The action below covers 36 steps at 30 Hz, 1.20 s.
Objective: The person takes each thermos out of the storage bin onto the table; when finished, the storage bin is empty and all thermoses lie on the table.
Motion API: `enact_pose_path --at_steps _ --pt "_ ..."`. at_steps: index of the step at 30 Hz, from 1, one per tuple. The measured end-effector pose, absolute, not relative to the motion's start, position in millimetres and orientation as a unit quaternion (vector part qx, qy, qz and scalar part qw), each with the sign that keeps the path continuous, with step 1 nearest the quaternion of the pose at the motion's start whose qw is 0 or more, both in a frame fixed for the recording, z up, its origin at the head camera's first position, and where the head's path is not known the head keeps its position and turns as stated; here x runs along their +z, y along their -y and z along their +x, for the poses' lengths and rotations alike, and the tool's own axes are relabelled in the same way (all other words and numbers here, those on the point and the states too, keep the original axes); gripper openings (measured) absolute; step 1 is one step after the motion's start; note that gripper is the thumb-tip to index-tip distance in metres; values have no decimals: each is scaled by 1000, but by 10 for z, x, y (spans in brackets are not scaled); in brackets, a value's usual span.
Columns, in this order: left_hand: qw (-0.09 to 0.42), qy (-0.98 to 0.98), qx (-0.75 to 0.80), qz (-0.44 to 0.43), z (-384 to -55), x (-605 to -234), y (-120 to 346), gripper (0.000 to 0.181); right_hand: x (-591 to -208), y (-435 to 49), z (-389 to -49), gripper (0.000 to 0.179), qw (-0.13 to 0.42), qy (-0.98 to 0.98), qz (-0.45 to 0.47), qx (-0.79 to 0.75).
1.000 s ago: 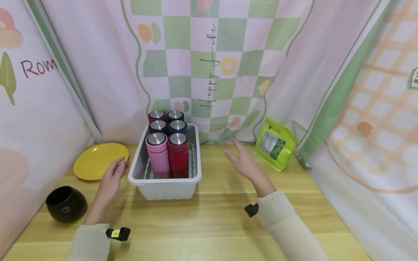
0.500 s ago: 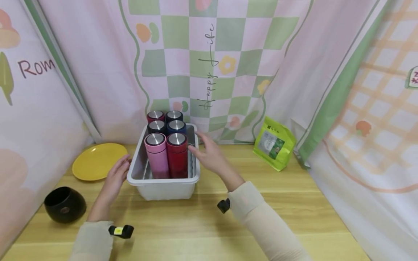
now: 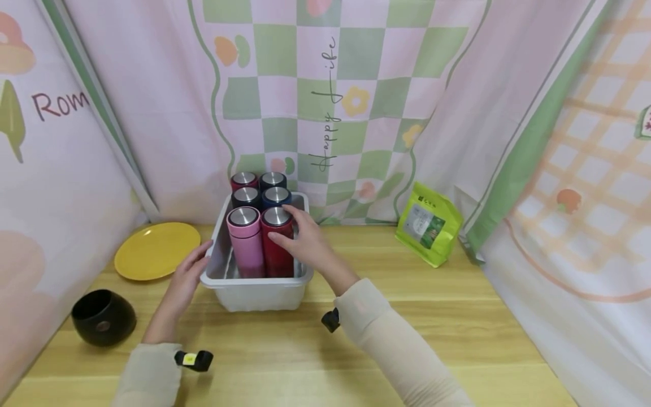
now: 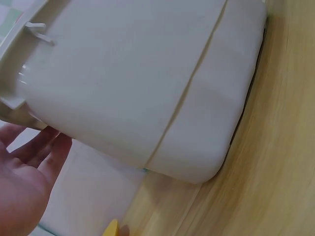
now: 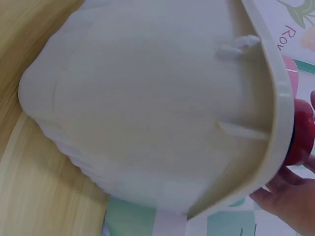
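Observation:
A white plastic bin point(image 3: 256, 295) stands on the wooden table, with several upright thermos flasks inside. In its front row are a pink thermos flask point(image 3: 247, 249) and a red thermos flask point(image 3: 277, 257), both with steel-topped lids. My right hand point(image 3: 311, 244) reaches over the bin's right rim and holds the red flask near its lid, thumb in front and fingers at the far side. The right wrist view shows part of that red flask point(image 5: 301, 132) above the rim. At the bin's left rim, my left hand point(image 3: 184, 278) touches with loosely bent fingers point(image 4: 55, 155).
A yellow plate point(image 3: 152, 251) lies left of the bin, and a black round cup point(image 3: 104, 325) stands in front of it. Toward the back right, a bright green pouch point(image 3: 429, 226) stands near the curtain point(image 3: 376, 102). Behind the front row are dark, blue and red flasks.
My right hand has swung left from beside the green pouch to the red flask and taken hold of it. My left hand has moved slightly right, onto the bin's rim.

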State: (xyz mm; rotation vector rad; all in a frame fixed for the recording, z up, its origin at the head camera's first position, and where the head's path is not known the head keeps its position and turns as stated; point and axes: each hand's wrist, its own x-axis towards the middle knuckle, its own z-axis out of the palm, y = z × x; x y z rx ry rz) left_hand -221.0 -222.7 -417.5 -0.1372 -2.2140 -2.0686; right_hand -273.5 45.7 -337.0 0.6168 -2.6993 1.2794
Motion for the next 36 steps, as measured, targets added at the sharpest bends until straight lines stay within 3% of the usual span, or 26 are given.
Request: enact_pose_path --at_steps 11,21,36 --pt "59 656 -750 -63 -2229 -4223 2186 47 -3448 -346 -2751 72 66 880 170 438" --pt "44 589 -806 -27 -2246 -4228 2190 39 -3527 -302 -2778 70 95 863 159 470" --pt "37 586 -810 -11 -2230 -4200 2144 43 -3344 -351 -2739 67 106 835 167 514"
